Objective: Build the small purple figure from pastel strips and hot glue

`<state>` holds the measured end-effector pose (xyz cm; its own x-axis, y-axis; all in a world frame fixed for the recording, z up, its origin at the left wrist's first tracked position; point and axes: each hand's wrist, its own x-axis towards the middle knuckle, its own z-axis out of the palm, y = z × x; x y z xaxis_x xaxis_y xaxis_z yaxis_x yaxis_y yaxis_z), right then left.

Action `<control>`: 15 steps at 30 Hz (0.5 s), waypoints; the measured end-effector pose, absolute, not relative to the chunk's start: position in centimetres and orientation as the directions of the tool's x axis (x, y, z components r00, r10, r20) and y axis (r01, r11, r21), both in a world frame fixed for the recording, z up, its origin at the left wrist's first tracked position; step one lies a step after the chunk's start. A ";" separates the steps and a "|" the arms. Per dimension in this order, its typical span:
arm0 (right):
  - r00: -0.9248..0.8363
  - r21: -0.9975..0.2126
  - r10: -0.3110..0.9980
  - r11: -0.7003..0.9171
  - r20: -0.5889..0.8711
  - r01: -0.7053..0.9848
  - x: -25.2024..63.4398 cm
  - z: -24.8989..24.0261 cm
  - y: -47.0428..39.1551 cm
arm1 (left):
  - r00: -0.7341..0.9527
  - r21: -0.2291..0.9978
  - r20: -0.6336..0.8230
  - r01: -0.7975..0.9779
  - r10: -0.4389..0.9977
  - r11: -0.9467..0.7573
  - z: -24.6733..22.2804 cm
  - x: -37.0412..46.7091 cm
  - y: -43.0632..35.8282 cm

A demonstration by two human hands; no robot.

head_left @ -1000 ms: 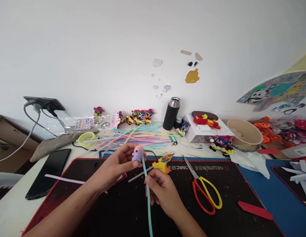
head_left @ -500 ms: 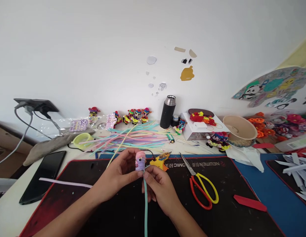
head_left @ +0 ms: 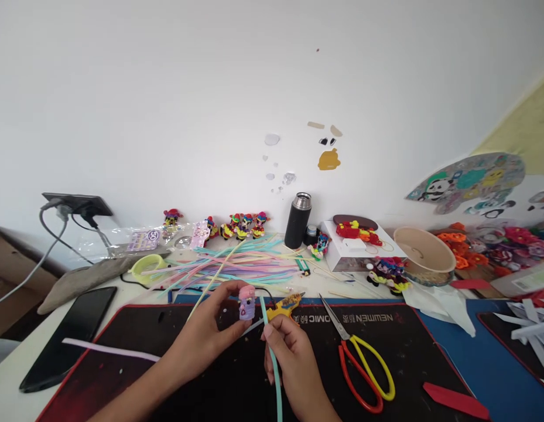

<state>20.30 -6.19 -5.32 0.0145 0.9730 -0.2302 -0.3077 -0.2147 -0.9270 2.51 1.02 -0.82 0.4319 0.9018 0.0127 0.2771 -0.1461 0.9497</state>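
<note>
In my left hand (head_left: 210, 319), a small pink-and-purple wrapped figure (head_left: 247, 303) stands upright between the thumb and fingers. My right hand (head_left: 289, 349), just to its right, pinches a mint-green pipe cleaner (head_left: 275, 366). One end of that strip points up past the fingertips, and the rest hangs down toward me. A gap separates its upper end from the figure. Behind my right hand lies a yellow glue gun (head_left: 283, 308) on the black mat (head_left: 201, 387), partly hidden. Scissors (head_left: 359, 360) with one red and one yellow handle lie open to the right.
Pastel pipe cleaners (head_left: 228, 264) spread along the back of the table. A black flask (head_left: 298, 221), several small figures (head_left: 245, 225), a white box (head_left: 342, 258) and a beige bowl (head_left: 423, 249) stand near the wall. A phone (head_left: 72, 334) lies at left, a red strip (head_left: 456, 400) at right.
My right hand has drawn the mint-green pipe cleaner away from the figure, so its end now stands apart. The figure has turned slightly in my left hand. The view has tilted up.
</note>
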 end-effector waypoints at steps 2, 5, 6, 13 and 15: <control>0.005 -0.931 0.978 -0.197 -0.208 -0.306 20.2 -5.7 -6.2 | 0.423 0.933 0.036 0.311 0.905 -0.182 -1.0 2.6 1.1; -0.006 -0.933 0.983 -0.177 -0.184 -0.313 20.0 -6.0 -6.1 | 0.414 0.907 0.073 0.350 0.907 -0.232 -1.3 2.7 1.2; -0.008 -0.932 0.983 -0.176 -0.183 -0.316 19.9 -6.0 -6.1 | 0.412 0.897 0.084 0.366 0.907 -0.249 -1.5 2.6 1.2; -0.002 -0.927 0.978 -0.196 -0.206 -0.319 19.9 -5.6 -6.2 | 0.414 0.841 0.146 0.427 0.899 -0.333 -2.2 2.4 1.0; -0.005 -0.927 0.979 -0.195 -0.204 -0.321 19.8 -5.5 -6.2 | 0.423 0.836 0.166 0.419 0.891 -0.354 -2.1 2.6 1.0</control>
<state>19.83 -6.20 -5.45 -0.0046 0.9789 -0.2043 -0.3214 -0.1950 -0.9267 2.57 0.95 -2.09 0.4226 0.8910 0.1658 0.4192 -0.3544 0.8359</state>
